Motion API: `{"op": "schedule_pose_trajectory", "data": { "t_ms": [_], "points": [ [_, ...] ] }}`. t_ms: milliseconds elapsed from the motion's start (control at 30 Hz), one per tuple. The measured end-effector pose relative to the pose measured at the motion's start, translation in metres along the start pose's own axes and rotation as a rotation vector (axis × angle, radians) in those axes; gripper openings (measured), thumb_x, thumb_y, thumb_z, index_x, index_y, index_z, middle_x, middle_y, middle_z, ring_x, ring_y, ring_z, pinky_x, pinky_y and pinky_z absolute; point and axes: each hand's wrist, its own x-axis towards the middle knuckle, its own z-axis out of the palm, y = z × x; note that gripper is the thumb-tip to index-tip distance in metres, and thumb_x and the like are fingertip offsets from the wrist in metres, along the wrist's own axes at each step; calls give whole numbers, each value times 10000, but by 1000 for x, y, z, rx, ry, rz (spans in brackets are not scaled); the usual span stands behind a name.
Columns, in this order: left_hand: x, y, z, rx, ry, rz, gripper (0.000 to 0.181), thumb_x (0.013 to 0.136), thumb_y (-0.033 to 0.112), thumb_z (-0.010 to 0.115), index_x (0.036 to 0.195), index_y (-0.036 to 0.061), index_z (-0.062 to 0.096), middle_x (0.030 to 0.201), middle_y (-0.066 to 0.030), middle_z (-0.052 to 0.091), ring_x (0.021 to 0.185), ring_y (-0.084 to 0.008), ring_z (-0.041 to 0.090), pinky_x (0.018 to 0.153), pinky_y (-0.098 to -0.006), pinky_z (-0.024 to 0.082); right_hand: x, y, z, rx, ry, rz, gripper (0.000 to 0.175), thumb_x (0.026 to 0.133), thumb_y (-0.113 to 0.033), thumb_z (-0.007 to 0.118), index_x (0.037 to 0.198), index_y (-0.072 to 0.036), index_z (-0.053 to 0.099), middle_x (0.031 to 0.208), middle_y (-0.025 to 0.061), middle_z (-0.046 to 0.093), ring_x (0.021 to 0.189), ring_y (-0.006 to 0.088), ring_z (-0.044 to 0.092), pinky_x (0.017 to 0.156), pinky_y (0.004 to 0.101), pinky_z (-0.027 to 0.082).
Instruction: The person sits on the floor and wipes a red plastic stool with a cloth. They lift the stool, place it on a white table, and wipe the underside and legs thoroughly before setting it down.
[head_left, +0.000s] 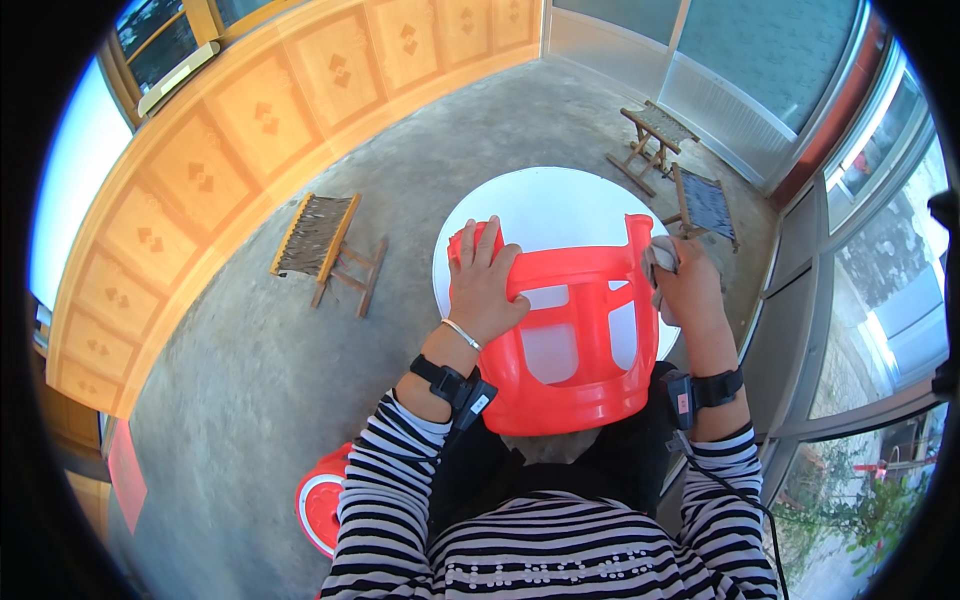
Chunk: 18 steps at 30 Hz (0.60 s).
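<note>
A red plastic stool (577, 397) lies on its side across the near part of a round white table (540, 202), its openwork legs and crossbars facing up. My left hand (484, 289) rests on one leg at the left, the fingers spread over its end. On the right, my right hand (686, 281) grips a grey cloth (661, 259) and presses it to the outer side of another leg, near that leg's end. Part of the stool's left side is hidden under my left hand.
A wooden folding stool (315, 236) with a woven seat stands on the concrete floor at left. Two more folding stools (660, 124) (705, 202) are beyond the table at right. A red and white round object (322, 510) sits by my left elbow. Glazed panels line the right side.
</note>
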Motion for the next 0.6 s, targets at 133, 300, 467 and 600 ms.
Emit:
{"op": "schedule_pose_trajectory", "data": {
  "t_ms": [133, 300, 467, 600],
  "points": [
    [1, 0, -1, -28, -19, -26, 622, 653, 182, 748, 1254, 118, 598, 1627, -192, 244, 1527, -449, 81, 1135, -673, 222, 1, -8, 25, 130, -16, -374, 399, 826, -131, 770, 1214, -103, 680, 1132, 110, 679, 1081, 321, 635, 904, 404, 547],
    [-2, -2, 1, -28, 3, -33, 635, 656, 181, 753, 1266, 120, 587, 1621, -197, 253, 1525, -451, 86, 1121, -671, 241, -3, -35, 57, 176, 61, -463, 401, 790, -83, 782, 1178, -66, 682, 1151, 102, 667, 1092, 308, 613, 920, 408, 522],
    [0, -3, 6, -20, 15, -39, 646, 657, 179, 777, 1270, 130, 580, 1610, -200, 277, 1520, -457, 106, 1119, -670, 243, -20, -90, 78, 17, -19, -544, 405, 767, -72, 765, 1163, -92, 681, 1171, 58, 655, 1135, 267, 596, 882, 398, 514],
    [-4, -4, 4, -39, 28, -50, 652, 663, 180, 793, 1276, 138, 577, 1612, -199, 277, 1518, -462, 116, 1128, -668, 231, -25, -111, 85, -52, -55, -582, 406, 740, -49, 732, 1141, -94, 684, 1144, 52, 652, 1140, 252, 588, 842, 392, 519]
  ]
}}
